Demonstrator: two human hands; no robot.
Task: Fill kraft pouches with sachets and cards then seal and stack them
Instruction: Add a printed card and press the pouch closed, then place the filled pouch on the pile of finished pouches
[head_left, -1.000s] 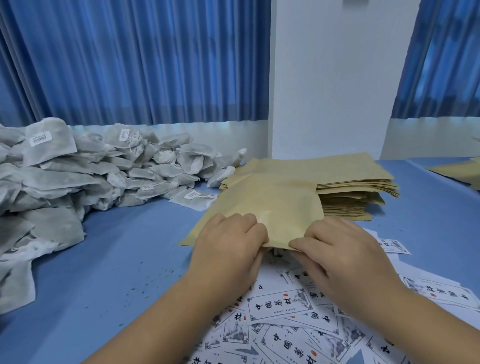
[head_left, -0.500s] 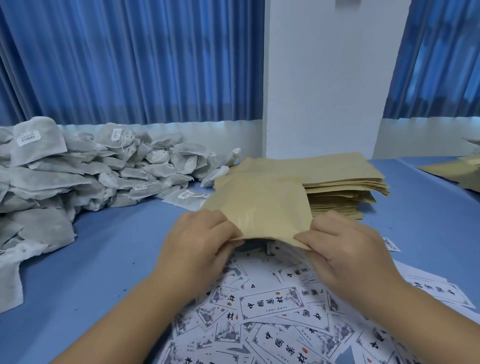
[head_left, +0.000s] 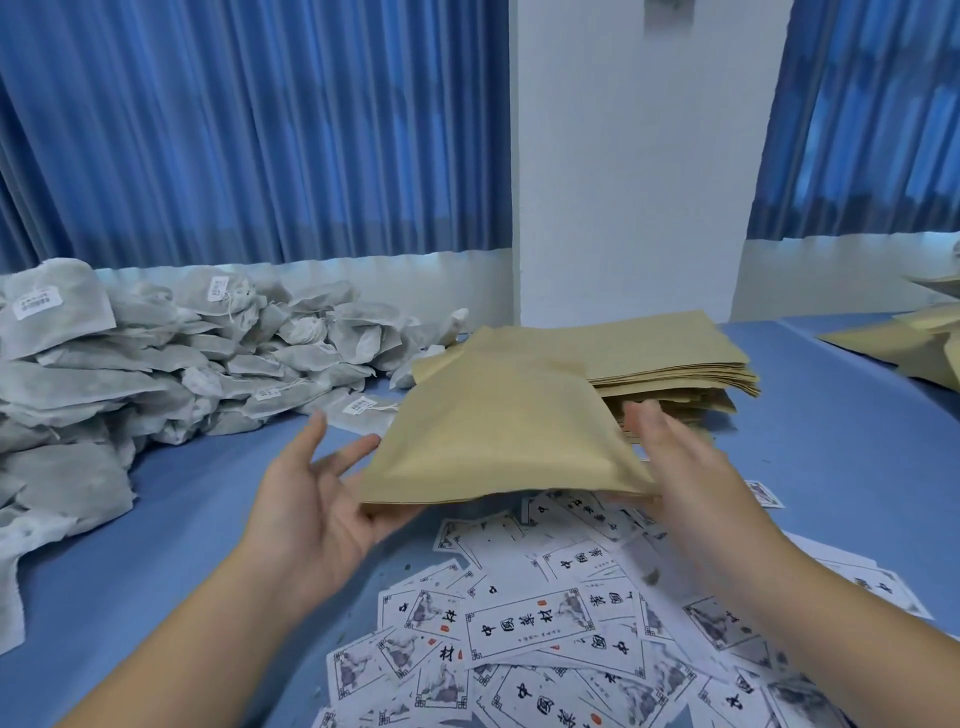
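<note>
Hovering above the scattered cards (head_left: 530, 623), the pouch (head_left: 498, 436) lies nearly flat between both hands. Left hand (head_left: 317, 499), palm up with fingers spread and relaxed, supports its near left corner. Right hand (head_left: 685, 467), blurred, fingers extended, touches its right edge. Behind is a stack of pouches (head_left: 675, 358). A heap of sachets (head_left: 156, 364) is at left on the blue table (head_left: 831, 441).

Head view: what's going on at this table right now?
A person holds a kraft pouch above scattered printed cards. The left hand supports its near corner from below, palm up; the right hand, blurred, touches its right edge. A sachet pile lies left, a pouch stack behind.
</note>
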